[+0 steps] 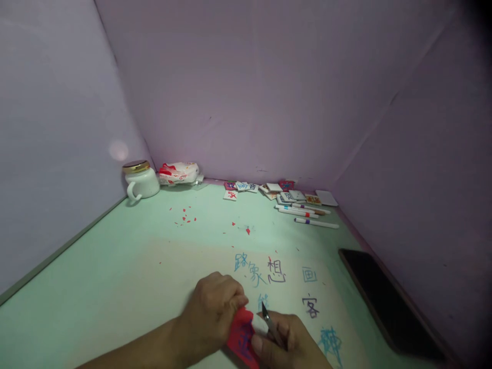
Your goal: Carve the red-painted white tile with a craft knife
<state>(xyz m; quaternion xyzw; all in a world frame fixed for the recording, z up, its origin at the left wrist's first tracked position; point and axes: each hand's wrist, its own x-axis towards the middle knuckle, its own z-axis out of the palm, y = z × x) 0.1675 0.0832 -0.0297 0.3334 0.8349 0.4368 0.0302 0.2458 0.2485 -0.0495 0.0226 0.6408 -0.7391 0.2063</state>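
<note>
Left hand (213, 310) closed on red paper piece (242, 338), pinning it low on desk (115, 266), near front edge. Right hand (286, 343) in closed grip on small craft knife (268, 322), blade tip at paper's upper edge. Paper looks partly cut; red scraps (186, 218) scattered farther back suggest trimming well underway, not finished. Characters (277, 270) inked on desk surface beside hands. Markers (307, 214), tiles (284, 193) at back, mug (141, 180) in corner, phone (388, 302) at right.
</note>
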